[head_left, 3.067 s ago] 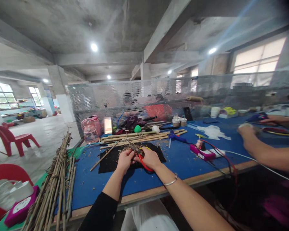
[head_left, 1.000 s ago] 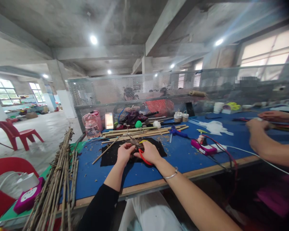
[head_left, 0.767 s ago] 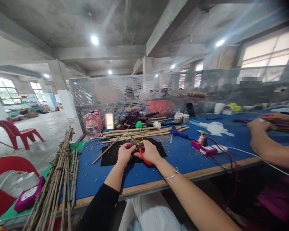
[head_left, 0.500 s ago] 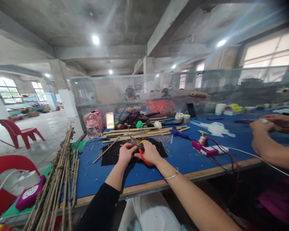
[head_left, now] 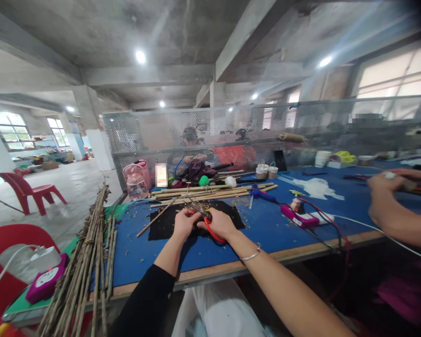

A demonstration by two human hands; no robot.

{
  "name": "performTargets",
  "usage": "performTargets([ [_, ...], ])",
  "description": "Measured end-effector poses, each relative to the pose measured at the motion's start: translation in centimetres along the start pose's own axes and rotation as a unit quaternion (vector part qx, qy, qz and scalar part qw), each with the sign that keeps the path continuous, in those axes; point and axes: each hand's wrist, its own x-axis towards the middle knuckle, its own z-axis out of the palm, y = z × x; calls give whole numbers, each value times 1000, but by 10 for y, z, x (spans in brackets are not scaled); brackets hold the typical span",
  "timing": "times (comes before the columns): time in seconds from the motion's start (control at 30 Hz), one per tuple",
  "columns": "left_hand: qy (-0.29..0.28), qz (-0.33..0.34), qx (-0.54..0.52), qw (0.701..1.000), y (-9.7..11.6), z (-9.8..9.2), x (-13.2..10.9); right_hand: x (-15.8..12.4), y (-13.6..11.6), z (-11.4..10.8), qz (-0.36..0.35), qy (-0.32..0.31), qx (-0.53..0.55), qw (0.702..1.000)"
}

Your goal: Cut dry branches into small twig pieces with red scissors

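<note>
My right hand (head_left: pixel 220 223) is wrapped round red-handled pliers or cutters (head_left: pixel 209 226), whose dark jaws point up and left. Beside it, my left hand (head_left: pixel 187 222) is closed in a pinch near the jaws; what it holds is too small to make out. Both hands are over a black cloth (head_left: pixel 161 226) strewn with brown scraps. A thin stick (head_left: pixel 157 217) lies slanted on the cloth's left side. Behind the cloth, long pale sticks (head_left: pixel 175 193) lie across the blue table (head_left: pixel 266 234).
A bundle of brown sticks (head_left: pixel 87 248) leans at the table's left end. Right of my hands are a blue glue gun (head_left: pixel 264 194), a purple power strip (head_left: pixel 298 216) with cables, and a white plastic bag (head_left: pixel 317 188). Another person's arm (head_left: pixel 389 210) rests at the far right.
The red handles and the jaws look closer together, and less of the yellow part shows. My hands stay in nearly the same place. The view has shifted slightly.
</note>
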Motion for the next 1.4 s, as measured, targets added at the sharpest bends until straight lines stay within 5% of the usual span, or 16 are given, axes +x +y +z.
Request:
performTargets([
  [0.57,-12,-46,-59,997,1,-1,2,3,2,0,13,14,-17,1000],
  [0.97,-34,-5,-42,999,2,0,-1,1,1,1,-60,56,-12,997],
  [1.4,-3,23,-20,1000,2,-2,0,-1,1,-2,-14,-11,26,999],
])
